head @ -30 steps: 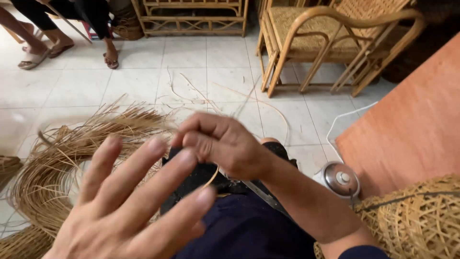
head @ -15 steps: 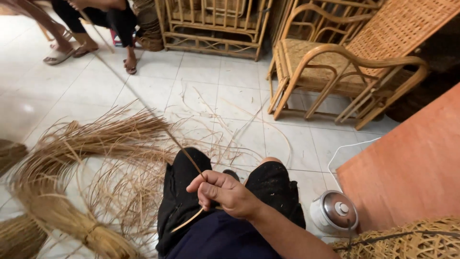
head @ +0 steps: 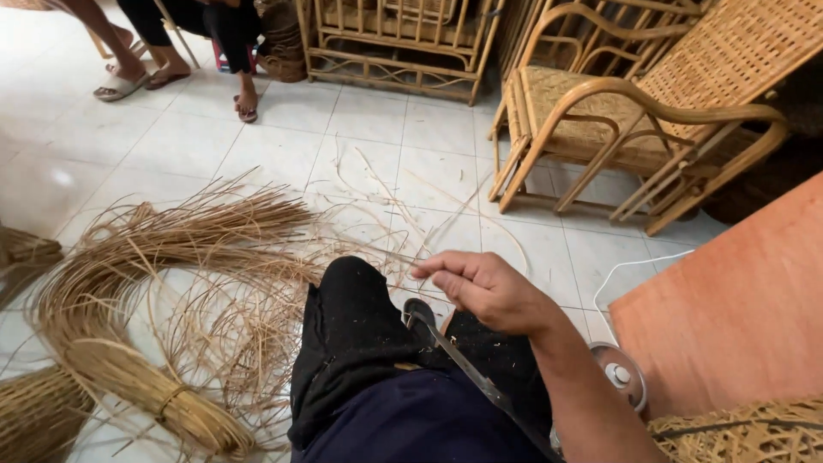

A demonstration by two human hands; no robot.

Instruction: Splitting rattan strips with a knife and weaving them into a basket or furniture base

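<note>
head view: right hand (head: pixel 489 287) pinching thin rattan strand (head: pixel 377 251), running leftward from fingertips.

A thin cane strand (head: pixel 377 250) is pinched by the right hand (head: pixel 484 287) above the knees; cane bundles (head: pixel 129 360) are spread left, chairs (head: pixel 634 111) stacked far right.

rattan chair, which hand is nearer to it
Right. The right hand, pinching a thin strand, is out over the knees below-left of the rattan chair. The left hand is out of view.
</note>
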